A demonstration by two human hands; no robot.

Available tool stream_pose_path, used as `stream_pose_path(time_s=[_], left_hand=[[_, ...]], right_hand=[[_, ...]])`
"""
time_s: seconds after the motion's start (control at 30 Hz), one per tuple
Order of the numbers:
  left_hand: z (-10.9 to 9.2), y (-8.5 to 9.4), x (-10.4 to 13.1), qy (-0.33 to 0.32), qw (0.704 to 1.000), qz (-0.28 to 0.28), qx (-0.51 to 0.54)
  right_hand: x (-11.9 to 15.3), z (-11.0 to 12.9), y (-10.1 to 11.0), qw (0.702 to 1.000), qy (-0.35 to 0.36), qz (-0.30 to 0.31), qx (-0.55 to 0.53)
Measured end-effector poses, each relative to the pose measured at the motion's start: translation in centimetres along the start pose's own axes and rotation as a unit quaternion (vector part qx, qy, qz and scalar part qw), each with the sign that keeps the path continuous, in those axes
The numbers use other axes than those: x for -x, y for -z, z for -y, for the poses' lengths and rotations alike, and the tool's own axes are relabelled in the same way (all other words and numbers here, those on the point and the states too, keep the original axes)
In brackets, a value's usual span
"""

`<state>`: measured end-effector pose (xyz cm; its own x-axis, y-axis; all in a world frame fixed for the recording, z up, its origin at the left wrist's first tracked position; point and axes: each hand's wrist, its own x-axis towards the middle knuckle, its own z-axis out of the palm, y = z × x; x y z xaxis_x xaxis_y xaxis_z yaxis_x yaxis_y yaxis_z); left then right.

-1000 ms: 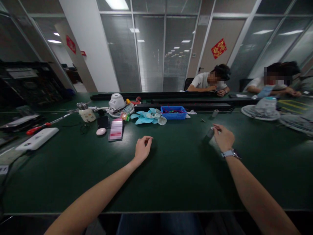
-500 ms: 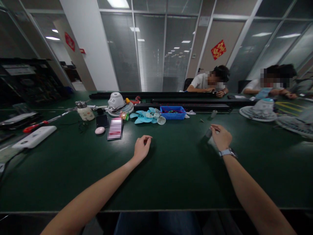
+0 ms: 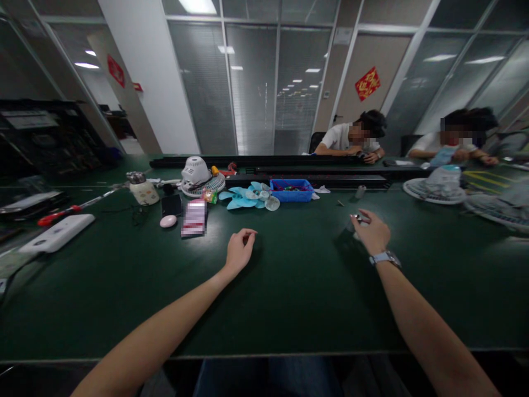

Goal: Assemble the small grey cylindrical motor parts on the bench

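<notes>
Over the table, the right hand pinches a small grey object — grasp made, release seemingly pending — the loosely curled left hand apparently empty.

A dim room, lit from above by ceiling lamps.
Lamps are mirrored in the glass panels, and a pale glare is cast on the dark green tabletop near the left hand. Soft shadows are thrown by both hands; at the right hand, the small item is blurred. Toward the sides, the white power strip and fan grille are stretched and softened; faces are pixelated.
</notes>
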<state>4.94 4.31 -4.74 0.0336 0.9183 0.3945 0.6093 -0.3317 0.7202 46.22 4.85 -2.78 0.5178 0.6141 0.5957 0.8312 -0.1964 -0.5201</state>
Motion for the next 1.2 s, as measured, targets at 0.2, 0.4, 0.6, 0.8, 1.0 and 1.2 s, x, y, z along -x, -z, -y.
stream_pose_path(time_s=[0.2, 0.4, 0.6, 0.8, 1.0, 1.2], left_hand=[[0.1, -0.1, 0.0, 0.001, 1.000, 0.000, -0.001], [-0.1, 0.0, 0.0, 0.010, 1.000, 0.004, 0.005], [-1.3, 0.4, 0.5, -0.048, 0.999, 0.008, 0.007], [-4.1, 0.9, 2.2, -0.142, 0.989, 0.029, 0.020], [-4.5, 0.5, 2.8, -0.153, 0.987, 0.046, 0.032], [-4.2, -0.2, 2.4, -0.154, 0.986, 0.047, 0.047]], right_hand=[[0.1, -1.0, -1.1, 0.999, 0.003, 0.039, -0.027], [0.3, -1.2, -1.6, 0.995, -0.036, 0.046, -0.076], [4.6, 6.2, -1.0, 0.968, 0.061, 0.115, -0.214], [12.0, 14.8, 0.7, 0.872, 0.176, 0.291, -0.351], [14.5, 15.9, 1.3, 0.849, 0.204, 0.342, -0.347], [14.5, 15.8, 1.1, 0.863, 0.225, 0.334, -0.306]])
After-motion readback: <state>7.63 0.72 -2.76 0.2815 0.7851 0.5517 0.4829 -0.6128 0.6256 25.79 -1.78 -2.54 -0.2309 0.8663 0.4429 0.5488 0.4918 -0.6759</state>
